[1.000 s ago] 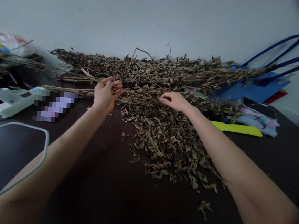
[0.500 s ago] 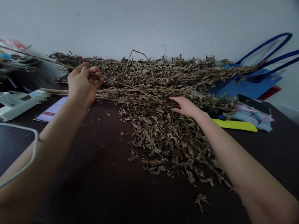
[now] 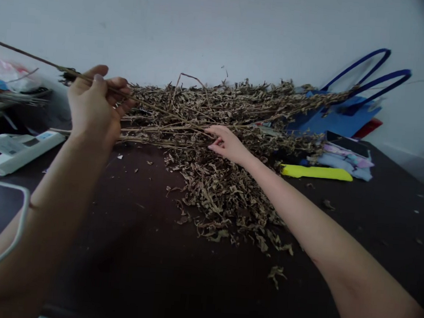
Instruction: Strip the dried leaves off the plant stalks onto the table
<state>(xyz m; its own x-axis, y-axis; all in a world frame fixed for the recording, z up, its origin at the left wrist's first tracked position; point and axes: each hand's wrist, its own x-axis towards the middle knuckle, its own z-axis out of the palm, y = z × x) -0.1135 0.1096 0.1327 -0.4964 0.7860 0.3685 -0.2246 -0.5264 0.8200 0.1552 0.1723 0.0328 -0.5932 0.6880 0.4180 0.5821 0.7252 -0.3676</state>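
Observation:
My left hand is raised at the left, its thumb and fingers closed on a long thin dried stalk. The stalk slants from the upper left edge down to the right, with a small leafy clump just left of the hand. My right hand has its fingers curled in around the lower part of that stalk, among other stems; its fingertips are partly hidden. Below and beside it spreads a heap of loose dried leaves. Behind both hands lies a wide pile of dried leafy stalks along the wall.
A blue bag with looped handles leans at the back right. Before it lie a yellow strip, folded cloth and a dark phone-like slab. A white power strip sits at left, a pale cable near my left forearm.
My left hand has moved left and up with the stalk. My right hand has shifted left along the stems, and its fingers are more curled. The view has turned slightly.

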